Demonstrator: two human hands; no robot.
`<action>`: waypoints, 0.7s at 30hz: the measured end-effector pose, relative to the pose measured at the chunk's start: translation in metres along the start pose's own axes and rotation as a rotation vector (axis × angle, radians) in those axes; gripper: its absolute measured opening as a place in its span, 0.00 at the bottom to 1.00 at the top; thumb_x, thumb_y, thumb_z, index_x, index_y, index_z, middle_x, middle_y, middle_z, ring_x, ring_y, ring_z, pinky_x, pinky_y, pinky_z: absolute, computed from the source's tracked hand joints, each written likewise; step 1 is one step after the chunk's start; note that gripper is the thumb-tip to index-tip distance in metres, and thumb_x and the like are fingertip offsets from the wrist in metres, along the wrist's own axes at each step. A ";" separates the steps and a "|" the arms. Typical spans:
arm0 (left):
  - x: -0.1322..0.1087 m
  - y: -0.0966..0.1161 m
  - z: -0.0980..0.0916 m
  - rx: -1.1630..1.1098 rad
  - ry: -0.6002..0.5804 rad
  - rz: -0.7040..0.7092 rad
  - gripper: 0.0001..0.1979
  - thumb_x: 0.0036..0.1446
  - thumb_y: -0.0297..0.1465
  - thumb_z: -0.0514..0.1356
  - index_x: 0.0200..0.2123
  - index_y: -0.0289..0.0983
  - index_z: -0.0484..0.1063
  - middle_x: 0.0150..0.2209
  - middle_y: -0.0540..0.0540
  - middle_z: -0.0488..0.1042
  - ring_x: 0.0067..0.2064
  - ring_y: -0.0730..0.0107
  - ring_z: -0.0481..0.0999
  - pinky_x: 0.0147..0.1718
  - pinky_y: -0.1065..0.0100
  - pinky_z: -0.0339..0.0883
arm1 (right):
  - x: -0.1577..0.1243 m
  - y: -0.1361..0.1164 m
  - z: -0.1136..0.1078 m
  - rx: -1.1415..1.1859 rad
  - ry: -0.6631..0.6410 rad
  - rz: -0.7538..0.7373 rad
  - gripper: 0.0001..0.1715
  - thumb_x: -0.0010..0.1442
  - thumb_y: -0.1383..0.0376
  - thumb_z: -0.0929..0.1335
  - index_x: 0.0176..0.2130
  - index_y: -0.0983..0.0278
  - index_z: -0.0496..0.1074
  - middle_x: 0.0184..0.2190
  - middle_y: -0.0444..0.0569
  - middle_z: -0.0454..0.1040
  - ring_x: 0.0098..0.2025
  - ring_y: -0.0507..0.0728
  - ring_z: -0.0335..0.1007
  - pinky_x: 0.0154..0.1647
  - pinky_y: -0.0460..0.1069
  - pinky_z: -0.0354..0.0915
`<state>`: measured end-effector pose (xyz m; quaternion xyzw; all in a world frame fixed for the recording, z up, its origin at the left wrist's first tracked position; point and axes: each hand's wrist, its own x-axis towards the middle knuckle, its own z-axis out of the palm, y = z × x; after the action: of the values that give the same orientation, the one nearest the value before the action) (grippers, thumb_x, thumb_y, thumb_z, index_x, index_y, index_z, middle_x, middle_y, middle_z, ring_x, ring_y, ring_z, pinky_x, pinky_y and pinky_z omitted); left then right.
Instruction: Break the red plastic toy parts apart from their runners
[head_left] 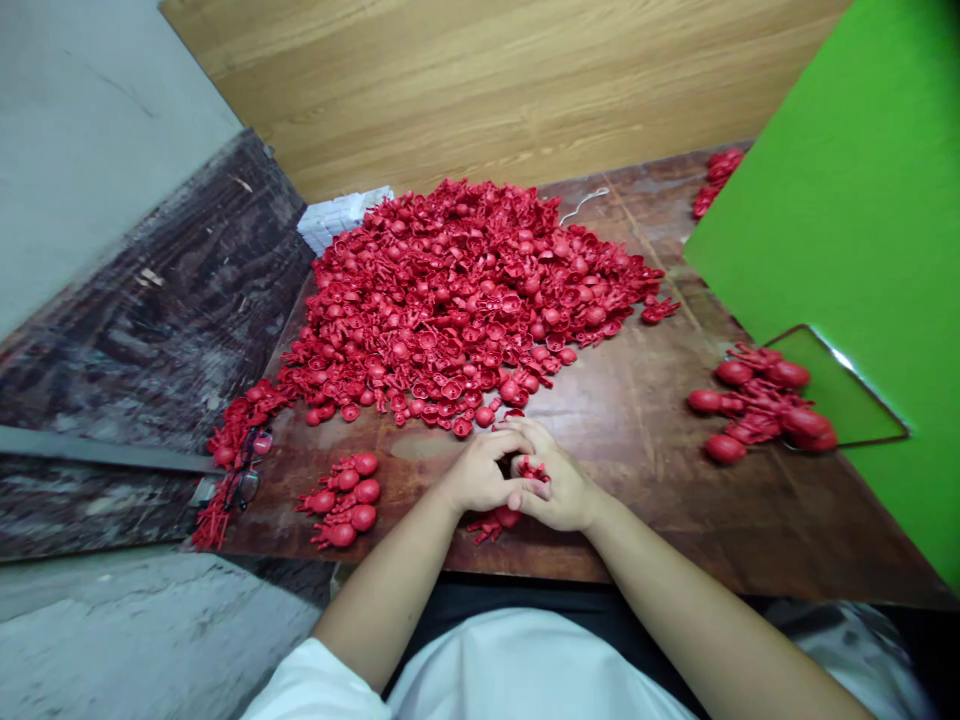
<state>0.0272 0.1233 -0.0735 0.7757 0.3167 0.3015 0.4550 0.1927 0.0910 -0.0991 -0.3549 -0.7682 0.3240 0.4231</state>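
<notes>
My left hand (pixel 481 472) and my right hand (pixel 562 487) meet near the table's front edge, fingers curled together. Between them shows part of a small red plastic figure (pixel 533 470), its thin limbs sticking up past the fingers. Most of that piece is hidden by the hands. Just below them lies another red figure (pixel 495 520) on the table, partly covered. Beyond my fingers rises a big heap of red plastic parts (pixel 450 300), many of them hollow half shells. To the left, several round-headed red figures (pixel 345 500) lie in a group.
Another cluster of red figures (pixel 765 400) lies at right, beside a thin metal frame (pixel 874 375) and a green panel (pixel 840 230). Eyeglasses (pixel 246 480) lie on the left edge of the brown table (pixel 637 520). Behind the heap are a white block stack (pixel 337 220) and a string (pixel 581 203).
</notes>
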 end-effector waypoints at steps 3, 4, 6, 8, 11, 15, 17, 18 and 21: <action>0.002 0.002 -0.004 -0.042 -0.043 -0.052 0.15 0.47 0.38 0.72 0.31 0.34 0.75 0.34 0.47 0.75 0.38 0.65 0.72 0.42 0.66 0.67 | 0.000 -0.001 -0.001 -0.009 0.003 0.003 0.27 0.56 0.42 0.70 0.32 0.63 0.71 0.58 0.61 0.67 0.63 0.71 0.59 0.67 0.69 0.52; 0.003 0.004 -0.006 -0.058 -0.067 -0.070 0.15 0.47 0.38 0.72 0.31 0.34 0.75 0.33 0.47 0.75 0.37 0.66 0.72 0.41 0.66 0.67 | 0.001 -0.002 -0.001 -0.010 0.002 0.003 0.26 0.56 0.43 0.70 0.33 0.63 0.71 0.58 0.61 0.67 0.63 0.71 0.59 0.67 0.69 0.53; 0.005 0.008 -0.009 -0.096 -0.117 -0.104 0.15 0.47 0.38 0.72 0.32 0.34 0.74 0.33 0.48 0.74 0.37 0.67 0.72 0.40 0.67 0.67 | 0.002 -0.002 -0.003 -0.001 0.003 -0.005 0.25 0.57 0.44 0.70 0.33 0.63 0.70 0.58 0.61 0.67 0.63 0.70 0.58 0.67 0.68 0.54; 0.007 0.011 -0.011 -0.121 -0.145 -0.126 0.15 0.48 0.38 0.71 0.32 0.34 0.74 0.33 0.48 0.73 0.37 0.68 0.71 0.39 0.68 0.67 | 0.003 -0.003 -0.004 0.014 0.010 -0.017 0.24 0.58 0.44 0.69 0.33 0.62 0.69 0.57 0.59 0.68 0.63 0.69 0.58 0.66 0.68 0.55; 0.008 0.013 -0.010 -0.097 -0.140 -0.117 0.15 0.48 0.38 0.71 0.31 0.35 0.73 0.33 0.49 0.72 0.36 0.68 0.70 0.38 0.69 0.65 | 0.003 -0.003 -0.004 0.025 0.027 -0.026 0.23 0.59 0.44 0.68 0.34 0.61 0.69 0.54 0.58 0.69 0.62 0.69 0.59 0.65 0.68 0.56; 0.008 0.014 -0.006 -0.061 -0.107 -0.072 0.15 0.49 0.39 0.70 0.29 0.35 0.72 0.32 0.48 0.73 0.36 0.67 0.70 0.38 0.68 0.65 | 0.002 -0.005 -0.005 0.042 0.035 -0.029 0.25 0.60 0.43 0.66 0.35 0.62 0.69 0.53 0.59 0.70 0.59 0.68 0.62 0.63 0.67 0.59; 0.007 0.014 -0.003 -0.078 -0.098 -0.058 0.14 0.50 0.39 0.70 0.29 0.35 0.72 0.32 0.48 0.73 0.36 0.67 0.70 0.38 0.68 0.65 | 0.002 -0.006 -0.006 0.046 0.027 -0.035 0.25 0.61 0.43 0.65 0.34 0.62 0.69 0.52 0.59 0.70 0.58 0.68 0.63 0.63 0.67 0.59; 0.007 0.015 -0.002 -0.090 -0.095 -0.051 0.14 0.50 0.39 0.69 0.29 0.35 0.72 0.32 0.48 0.74 0.36 0.67 0.70 0.38 0.68 0.65 | 0.002 -0.006 -0.006 0.045 0.021 -0.038 0.25 0.61 0.43 0.65 0.33 0.62 0.69 0.51 0.59 0.71 0.58 0.68 0.63 0.63 0.67 0.59; 0.005 0.017 -0.001 -0.103 -0.081 -0.048 0.14 0.50 0.39 0.70 0.30 0.35 0.73 0.33 0.47 0.75 0.36 0.67 0.71 0.38 0.68 0.65 | 0.002 -0.006 -0.006 0.036 0.007 -0.048 0.26 0.61 0.43 0.65 0.29 0.62 0.69 0.51 0.58 0.71 0.59 0.69 0.63 0.63 0.67 0.59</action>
<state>0.0328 0.1210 -0.0571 0.7550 0.3006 0.2745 0.5140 0.1956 0.0909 -0.0909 -0.3299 -0.7689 0.3263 0.4399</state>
